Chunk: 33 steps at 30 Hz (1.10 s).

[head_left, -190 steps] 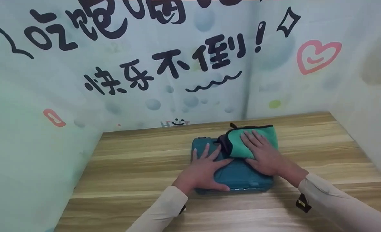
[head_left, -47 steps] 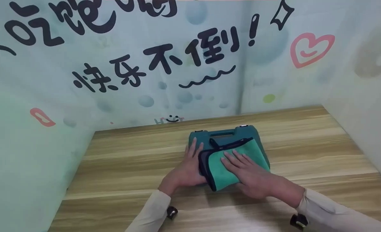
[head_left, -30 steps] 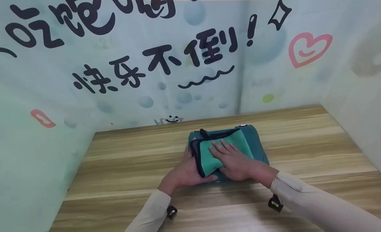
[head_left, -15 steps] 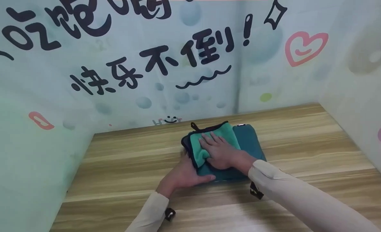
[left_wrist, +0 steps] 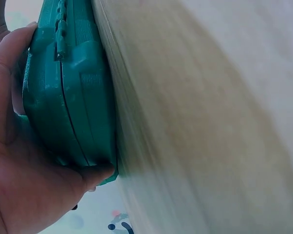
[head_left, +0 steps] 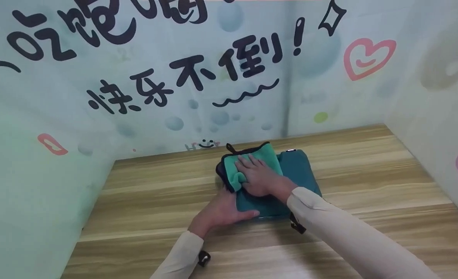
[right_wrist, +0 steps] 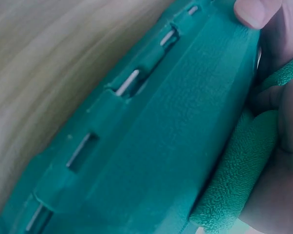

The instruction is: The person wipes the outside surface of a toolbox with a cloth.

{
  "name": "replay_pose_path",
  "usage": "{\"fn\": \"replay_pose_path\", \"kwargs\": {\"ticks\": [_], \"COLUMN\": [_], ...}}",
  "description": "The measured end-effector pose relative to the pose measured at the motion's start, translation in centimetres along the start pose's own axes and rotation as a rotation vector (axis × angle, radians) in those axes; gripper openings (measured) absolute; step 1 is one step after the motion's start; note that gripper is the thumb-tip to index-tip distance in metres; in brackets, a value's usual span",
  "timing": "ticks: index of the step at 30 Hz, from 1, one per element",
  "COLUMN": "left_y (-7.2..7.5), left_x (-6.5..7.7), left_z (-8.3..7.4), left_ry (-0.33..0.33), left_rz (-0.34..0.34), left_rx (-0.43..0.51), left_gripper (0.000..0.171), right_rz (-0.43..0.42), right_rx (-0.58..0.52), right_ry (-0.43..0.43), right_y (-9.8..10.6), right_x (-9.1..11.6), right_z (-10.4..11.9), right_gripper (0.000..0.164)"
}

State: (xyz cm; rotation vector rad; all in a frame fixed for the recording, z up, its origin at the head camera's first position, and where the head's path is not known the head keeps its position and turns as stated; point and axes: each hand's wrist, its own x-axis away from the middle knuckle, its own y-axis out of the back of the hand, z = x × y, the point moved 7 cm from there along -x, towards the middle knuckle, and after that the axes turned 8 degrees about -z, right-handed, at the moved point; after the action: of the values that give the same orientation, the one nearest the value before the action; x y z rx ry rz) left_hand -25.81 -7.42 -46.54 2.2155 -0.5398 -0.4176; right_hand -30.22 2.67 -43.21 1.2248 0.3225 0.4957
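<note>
A teal plastic carrying case (head_left: 299,168), closed, lies flat on the wooden table. My left hand (head_left: 222,207) grips its left end, thumb on top near the hinged front edge and fingers along the end wall; the left wrist view shows this hand (left_wrist: 29,180) around the case's corner (left_wrist: 71,92). Under my right hand (head_left: 260,176) is a green cloth (head_left: 271,157) with dark edging and a hanging loop. The right fingers lie spread on the cloth, pressing it over the case's back left corner. In the right wrist view, the folded cloth (right_wrist: 244,170) bulges beside the thumb.
The wood-grain table (head_left: 147,209) extends around the case. A pale printed backdrop (head_left: 198,46) with dark lettering stands behind it, and side panels rise at left and right. Small dark cameras sit at both wrists.
The right hand has slid the cloth from the case's right back part toward its front, then leftward and away to the back left corner. The left hand has shifted from lying on top to the left end.
</note>
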Motion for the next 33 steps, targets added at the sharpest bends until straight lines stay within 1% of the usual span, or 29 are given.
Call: {"fn": "replay_pose_path", "kwargs": {"ticks": [3,6,10,15,21,24,27,31,33], "left_y": [-0.1,0.0,0.4,0.8,1.5,1.4,1.2,0.9,0.9], "left_x": [0.2,0.4,0.8,1.1,0.9,0.8,0.7,0.5,0.4], "left_z": [0.2,0.2,0.2,0.7,1.6,1.9,2.0,1.8,1.8], "left_ry": [0.018,0.026,0.036,0.080,0.146,0.181,0.190,0.154,0.144], "left_rz": [0.008,0.013,0.029,0.079,0.074,0.097,0.117,0.128,0.133], "left_rx": [0.016,0.028,0.046,0.072,0.099,0.090,0.066,0.063,0.073], "left_gripper": [0.118,0.116,0.115,0.118,0.130,0.131,0.131,0.124,0.120], "right_rz": [0.003,-0.002,-0.016,-0.014,-0.001,0.012,0.032,0.030,0.009], "right_rx": [-0.004,-0.010,-0.005,-0.006,-0.018,-0.016,-0.006,0.008,0.012], "right_ry": [-0.005,0.008,0.021,0.016,0.008,-0.003,-0.022,-0.033,-0.023], "right_y": [-0.1,-0.2,-0.3,-0.4,0.1,0.3,0.4,0.6,0.5], "right_x": [-0.1,-0.2,-0.2,-0.2,-0.4,-0.4,-0.5,-0.7,-1.0], "right_z": [0.0,0.2,0.1,-0.1,0.2,0.3,0.2,0.1,0.2], "right_gripper": [0.066,0.067,0.067,0.068,0.066,0.066,0.066,0.066,0.066]}}
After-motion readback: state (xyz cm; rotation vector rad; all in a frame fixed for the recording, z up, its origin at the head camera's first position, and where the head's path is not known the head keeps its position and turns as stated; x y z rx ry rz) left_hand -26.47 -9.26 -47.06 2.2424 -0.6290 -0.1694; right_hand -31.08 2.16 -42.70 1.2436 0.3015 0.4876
